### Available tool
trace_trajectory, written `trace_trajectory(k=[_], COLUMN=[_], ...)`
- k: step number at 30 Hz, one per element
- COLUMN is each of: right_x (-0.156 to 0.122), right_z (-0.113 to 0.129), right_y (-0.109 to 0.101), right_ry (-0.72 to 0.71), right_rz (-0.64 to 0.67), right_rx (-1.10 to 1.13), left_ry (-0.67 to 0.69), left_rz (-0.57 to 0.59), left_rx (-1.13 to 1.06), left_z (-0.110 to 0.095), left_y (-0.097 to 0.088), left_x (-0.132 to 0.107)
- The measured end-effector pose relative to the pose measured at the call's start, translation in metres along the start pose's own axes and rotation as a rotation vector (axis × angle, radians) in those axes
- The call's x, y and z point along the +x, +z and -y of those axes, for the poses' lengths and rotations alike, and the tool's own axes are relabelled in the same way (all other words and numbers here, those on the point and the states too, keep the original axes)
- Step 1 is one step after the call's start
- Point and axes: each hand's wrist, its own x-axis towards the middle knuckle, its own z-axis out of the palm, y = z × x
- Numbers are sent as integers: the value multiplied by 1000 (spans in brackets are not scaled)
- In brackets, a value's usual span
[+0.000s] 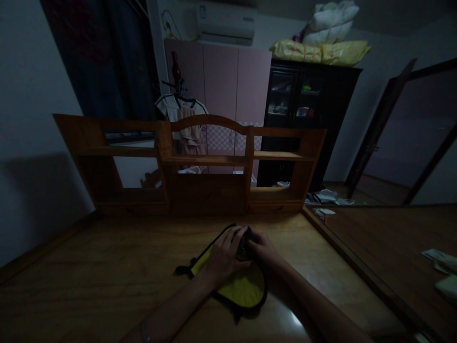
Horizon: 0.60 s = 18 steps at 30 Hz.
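Observation:
A yellow-green fabric pouch with black edging lies flat on the wooden desk, a black tab sticking out at its left end. My left hand rests over the pouch, its fingers curled around a small dark, shiny object. From the other side my right hand pinches the upper right part of that dark object. The dim light hides what the object is, and I cannot tell if it is inside the pouch or on top of it.
A wooden shelf unit stands along the desk's back edge. The raised desk edge runs down the right side. Beyond are a pink wardrobe, a dark cabinet and hanging clothes. Papers lie at the far right.

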Motion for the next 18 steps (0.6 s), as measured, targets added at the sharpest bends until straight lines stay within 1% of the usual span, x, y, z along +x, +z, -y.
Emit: trace_trajectory(k=[3, 6, 9, 14, 18], right_x=[-1, -2, -2, -1, 0], right_z=[-3, -3, -1, -7, -10], right_y=[-2, -2, -1, -2, -1], right_ry=[34, 37, 14, -28, -40], right_rz=[47, 50, 44, 84, 60], right_rx=[50, 45, 33, 37, 19], left_ry=[1, -1, -1, -9, 9], left_rz=[1, -15, -10, 22, 14], left_rx=[2, 5, 17, 40, 33], left_z=[0, 0, 1, 0, 0], left_y=[-1, 0, 1, 1, 0], left_x=[0, 0, 1, 1, 1])
